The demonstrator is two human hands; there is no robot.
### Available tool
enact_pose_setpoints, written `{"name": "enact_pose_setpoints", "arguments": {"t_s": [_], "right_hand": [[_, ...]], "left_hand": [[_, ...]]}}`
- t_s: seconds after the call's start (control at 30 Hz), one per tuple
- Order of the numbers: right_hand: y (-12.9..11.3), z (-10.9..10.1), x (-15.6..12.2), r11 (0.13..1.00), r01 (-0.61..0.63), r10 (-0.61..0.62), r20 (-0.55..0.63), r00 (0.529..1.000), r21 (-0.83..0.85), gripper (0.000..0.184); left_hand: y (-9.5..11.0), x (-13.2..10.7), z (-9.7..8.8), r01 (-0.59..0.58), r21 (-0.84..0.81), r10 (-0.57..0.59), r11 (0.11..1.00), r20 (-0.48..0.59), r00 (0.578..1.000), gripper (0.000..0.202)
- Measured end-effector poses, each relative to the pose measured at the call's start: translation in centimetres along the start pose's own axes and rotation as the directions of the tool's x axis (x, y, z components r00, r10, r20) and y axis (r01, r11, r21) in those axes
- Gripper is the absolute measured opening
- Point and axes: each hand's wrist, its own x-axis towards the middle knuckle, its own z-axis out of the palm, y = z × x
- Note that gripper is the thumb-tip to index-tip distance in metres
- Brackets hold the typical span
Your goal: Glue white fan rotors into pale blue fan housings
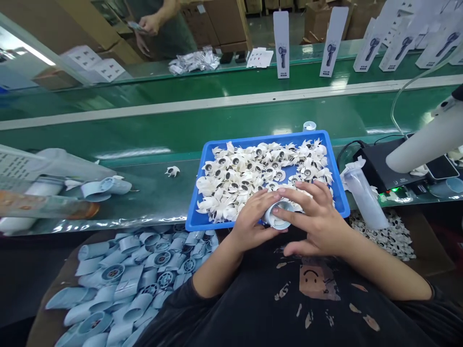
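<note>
Head: fan housing [277, 217] between left hand [251, 219], right hand [314, 217]

And there it is: the left hand [251, 218] and right hand [315, 217] closed around a pale blue plastic housing [277, 222], right at the near edge of a blue plastic tray [268, 140] heaped with white impellers [246, 180]! More pale blue housings [126, 284] pile up to the left, with a green conveyor belt [144, 140] beyond the tray!

No words can be read: the tall white cardboard boxes [281, 44] standing beyond the green conveyor belt [152, 108] show a dark handheld device picture, but their small print, like that on the white printed sheets [259, 58], is too small to read.
</note>
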Motion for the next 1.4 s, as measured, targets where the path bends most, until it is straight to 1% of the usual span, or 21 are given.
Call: {"name": "enact_pose_setpoints", "arguments": {"t_s": [0.07,0.17,0.23,0.37,0.47,0.57,0.67,0.73,0.8,0.87,0.9,0.93,1.0,1.07,1.1,1.17,1.23,1.27,1.3,1.33,1.4], "right_hand": [[0.0,-0.1,0.0,1.000,-0.020,0.020,-0.031,0.999,0.002,0.053],[0.2,-0.2,-0.2,0.994,-0.012,0.024,-0.115,0.993,0.112,0.049],[0.3,-0.1,-0.4,0.985,-0.026,0.044,-0.104,0.994,0.170,0.052],[0.5,0.4,-0.9,0.967,-0.121,0.135,-0.051,0.989,0.226,0.052],[0.3,0.5,-1.0,0.981,-0.079,0.091,-0.058,0.994,0.180,0.036],[-0.2,0.4,-0.7,0.992,-0.121,0.120,0.027,0.992,0.044,0.021],[-0.8,0.4,-0.2,0.979,-0.198,0.202,0.137,0.970,-0.043,0.020],[-0.8,0.5,0.0,0.979,-0.201,0.204,0.172,0.964,-0.037,0.023],[-0.6,0.6,0.2,0.989,-0.142,0.130,0.184,0.974,0.051,0.024],[-0.2,0.7,0.3,0.986,-0.018,-0.018,0.212,0.977,0.168,0.019],[0.1,0.8,0.4,0.974,0.013,-0.068,0.236,0.969,0.226,0.015],[0.3,1.0,0.5,0.963,0.001,-0.074,0.260,0.963,0.271,0.012],[0.6,1.5,0.8,0.939,-0.132,0.030,0.306,0.952,0.319,0.009],[0.8,2.1,1.0,0.896,-0.284,0.173,0.322,0.931,0.341,0.009],[1.0,2.3,1.0,0.881,-0.320,0.205,0.328,0.922,0.350,0.008],[1.3,2.4,1.1,0.864,-0.320,0.174,0.367,0.914,0.388,0.005],[1.6,2.3,1.0,0.853,-0.286,0.096,0.408,0.908,0.436,0.006],[1.7,2.3,0.9,0.851,-0.272,0.069,0.418,0.906,0.449,0.008],[1.9,2.4,0.8,0.851,-0.270,0.065,0.420,0.905,0.450,0.009],[2.0,2.6,0.6,0.851,-0.283,0.085,0.416,0.905,0.442,0.010],[2.1,3.2,0.2,0.845,-0.339,0.163,0.405,0.900,0.414,0.017]], "left_hand": [[-0.1,-0.1,0.1,0.005,-0.012,-0.005,1.000,0.007,1.000,0.070],[-0.3,-0.1,0.2,0.044,-0.054,-0.043,0.998,0.027,0.999,0.072],[-0.4,-0.1,0.4,0.052,-0.105,-0.051,0.993,0.011,0.999,0.072],[-0.4,-0.1,0.7,0.046,-0.218,-0.050,0.975,-0.014,0.999,0.069],[-0.1,0.1,0.7,0.069,-0.222,-0.066,0.972,0.022,0.998,0.065],[0.5,0.3,0.7,0.058,-0.139,-0.046,0.989,0.090,0.995,0.061],[1.3,0.5,0.5,-0.004,0.055,-0.002,0.999,0.108,0.994,0.053],[1.8,0.5,0.3,-0.051,0.186,0.034,0.981,0.093,0.995,0.049],[2.2,0.3,0.0,-0.063,0.227,0.042,0.972,0.094,0.995,0.048],[2.6,0.1,-0.2,-0.037,0.142,0.019,0.989,0.126,0.992,0.048],[2.7,0.0,-0.3,-0.021,0.095,0.007,0.995,0.142,0.990,0.048],[2.8,0.0,-0.4,-0.012,0.081,0.000,0.997,0.147,0.989,0.048],[3.1,0.0,-0.5,-0.022,0.199,0.000,0.980,0.110,0.994,0.043],[3.4,0.1,-0.6,-0.031,0.388,0.012,0.921,0.051,0.999,0.040],[3.5,0.2,-0.7,-0.027,0.430,0.008,0.902,0.045,0.999,0.041],[3.6,0.4,-1.0,0.008,0.347,-0.056,0.938,0.127,0.990,0.043],[3.6,0.5,-1.2,0.090,0.156,-0.133,0.984,0.296,0.946,0.045],[3.5,0.5,-1.1,0.123,0.103,-0.152,0.987,0.345,0.926,0.046],[3.5,0.5,-1.0,0.131,0.106,-0.160,0.986,0.349,0.923,0.045],[3.5,0.5,-0.8,0.111,0.162,-0.157,0.980,0.309,0.938,0.044],[3.4,0.4,-0.4,0.036,0.351,-0.103,0.936,0.173,0.979,0.042]]}}
